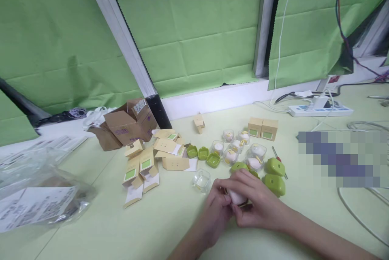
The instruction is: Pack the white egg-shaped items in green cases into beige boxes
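Note:
My left hand and my right hand are closed together on a small white rounded piece with a dark lower edge. Fingers cover much of it, so its kind is hidden. Just left of the hands stands an empty clear plastic cup. Beyond them are several clear cups holding white rounded pieces with yellow parts. Glossy green shells lie close to my right hand, and another green shell is partly behind its fingers. Small green open cups form a row farther off.
Opened small cartons and flattened ones lie to the left, before a brown cardboard box. Two closed cartons stand at the back. A screwdriver, a power strip and cables are on the right. A clear plastic bag lies far left.

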`<state>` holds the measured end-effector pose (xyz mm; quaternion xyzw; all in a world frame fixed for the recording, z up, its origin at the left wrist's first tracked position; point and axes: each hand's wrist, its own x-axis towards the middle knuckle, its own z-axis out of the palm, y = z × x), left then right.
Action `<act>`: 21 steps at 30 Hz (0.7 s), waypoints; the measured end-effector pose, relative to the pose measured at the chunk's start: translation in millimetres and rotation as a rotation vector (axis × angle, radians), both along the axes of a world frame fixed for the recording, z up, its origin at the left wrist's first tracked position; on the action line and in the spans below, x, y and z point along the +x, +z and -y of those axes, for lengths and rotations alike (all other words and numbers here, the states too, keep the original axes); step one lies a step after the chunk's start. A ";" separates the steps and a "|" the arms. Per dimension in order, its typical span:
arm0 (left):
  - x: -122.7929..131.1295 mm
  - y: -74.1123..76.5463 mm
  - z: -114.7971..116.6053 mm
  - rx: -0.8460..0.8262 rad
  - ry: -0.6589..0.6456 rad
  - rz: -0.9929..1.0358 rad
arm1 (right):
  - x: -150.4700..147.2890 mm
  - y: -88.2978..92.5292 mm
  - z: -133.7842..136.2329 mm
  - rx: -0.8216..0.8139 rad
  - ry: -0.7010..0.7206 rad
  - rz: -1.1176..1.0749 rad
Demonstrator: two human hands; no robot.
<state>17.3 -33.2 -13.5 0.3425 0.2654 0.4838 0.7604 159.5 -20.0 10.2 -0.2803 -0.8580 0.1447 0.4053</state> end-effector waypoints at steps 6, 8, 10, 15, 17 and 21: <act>0.0 6.1 -0.8 -0.009 0.003 -0.007 | 0.4 -3.9 -1.6 0.110 -0.007 -0.007; 0.0 9.9 -0.7 -0.010 -0.018 0.026 | 1.7 -2.8 -3.8 0.116 0.010 0.029; -0.3 11.4 -0.6 -0.020 -0.040 0.071 | 3.2 -0.1 -5.2 0.090 0.046 0.057; -2.0 4.9 -1.9 -0.088 -0.066 0.117 | 5.1 0.7 -4.2 -0.064 0.076 0.040; -2.1 2.6 -2.6 -0.091 -0.059 0.096 | 4.8 -2.0 -3.4 -0.120 0.071 0.011; -1.0 4.0 -2.8 -0.080 -0.001 0.065 | 3.8 -5.6 -3.6 -0.136 0.091 0.026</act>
